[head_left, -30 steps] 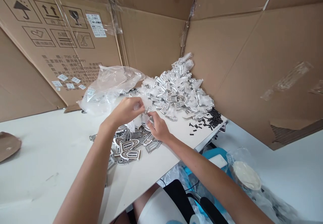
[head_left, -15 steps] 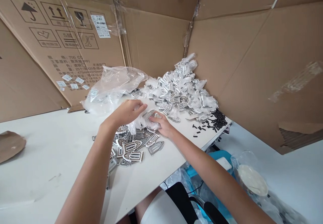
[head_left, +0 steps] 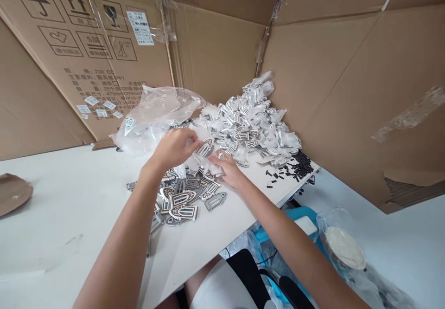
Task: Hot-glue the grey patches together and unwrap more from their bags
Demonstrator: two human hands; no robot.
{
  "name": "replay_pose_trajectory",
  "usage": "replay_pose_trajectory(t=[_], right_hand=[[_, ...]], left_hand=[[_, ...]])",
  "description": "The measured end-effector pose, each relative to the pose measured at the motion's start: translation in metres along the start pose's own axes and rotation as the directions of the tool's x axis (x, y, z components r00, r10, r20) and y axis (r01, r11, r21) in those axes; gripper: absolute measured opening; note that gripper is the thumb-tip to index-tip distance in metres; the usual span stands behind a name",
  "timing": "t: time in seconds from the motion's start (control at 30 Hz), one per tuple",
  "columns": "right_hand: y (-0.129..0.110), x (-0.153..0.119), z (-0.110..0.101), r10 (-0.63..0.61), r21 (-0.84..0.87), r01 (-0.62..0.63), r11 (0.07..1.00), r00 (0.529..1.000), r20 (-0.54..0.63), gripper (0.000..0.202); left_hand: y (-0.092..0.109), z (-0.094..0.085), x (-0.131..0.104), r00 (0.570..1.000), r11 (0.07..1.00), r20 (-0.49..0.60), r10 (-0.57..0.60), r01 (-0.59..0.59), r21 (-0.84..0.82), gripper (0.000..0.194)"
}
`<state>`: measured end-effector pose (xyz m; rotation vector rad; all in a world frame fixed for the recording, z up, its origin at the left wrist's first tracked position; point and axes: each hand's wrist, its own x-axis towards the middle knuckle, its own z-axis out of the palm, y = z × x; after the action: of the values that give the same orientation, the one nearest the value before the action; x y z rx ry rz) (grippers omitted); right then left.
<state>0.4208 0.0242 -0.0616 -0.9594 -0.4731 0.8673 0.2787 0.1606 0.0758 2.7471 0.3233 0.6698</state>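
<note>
My left hand is closed, with its thumb and fingers on an arch-shaped white-and-grey piece above the table. Clear plastic wrap hangs between my two hands. My right hand pinches the plastic wrap from the right, its fingertips beside the wrapped piece. Below both hands lies a loose heap of arch-shaped pieces, some white with brown patterns, others plain grey. Behind them rises a large pile of plastic-wrapped pieces.
A crumpled clear bag lies behind my left hand. Small black parts sit at the table's right edge. Cardboard walls stand behind and to the right. Blue containers and plastic bags are below the table.
My left hand has moved slightly up, and the arched piece near its fingertips now shows more clearly. My right hand has shifted a little to the right. The view has tilted slightly.
</note>
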Motion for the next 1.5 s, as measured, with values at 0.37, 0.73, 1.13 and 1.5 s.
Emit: replay_pose_trajectory(t=[0.37, 0.73, 1.13, 1.5], right_hand=[[-0.008, 0.006, -0.008, -0.116, 0.043, 0.125, 0.991, 0.979, -0.170, 0.040], [-0.014, -0.004, -0.006, -0.087, 0.313, 0.051, 0.948, 0.991, 0.103, 0.029], [-0.012, -0.003, -0.005, -0.074, 0.333, 0.004, 0.943, 0.978, 0.197, 0.032], [-0.015, -0.008, -0.007, -0.055, 0.231, 0.013, 0.973, 0.983, 0.177, 0.046]], left_hand=[[-0.004, -0.006, 0.000, 0.988, 0.993, -0.113, -0.108, 0.113, 0.039, 0.026], [0.000, 0.005, 0.001, 0.999, 0.995, -0.005, -0.054, 0.055, 0.083, 0.023], [0.008, 0.006, 0.002, 0.893, 0.971, -0.393, -0.219, 0.239, 0.000, 0.028], [0.016, 0.008, -0.003, 0.993, 0.999, -0.114, 0.036, -0.035, 0.011, 0.023]])
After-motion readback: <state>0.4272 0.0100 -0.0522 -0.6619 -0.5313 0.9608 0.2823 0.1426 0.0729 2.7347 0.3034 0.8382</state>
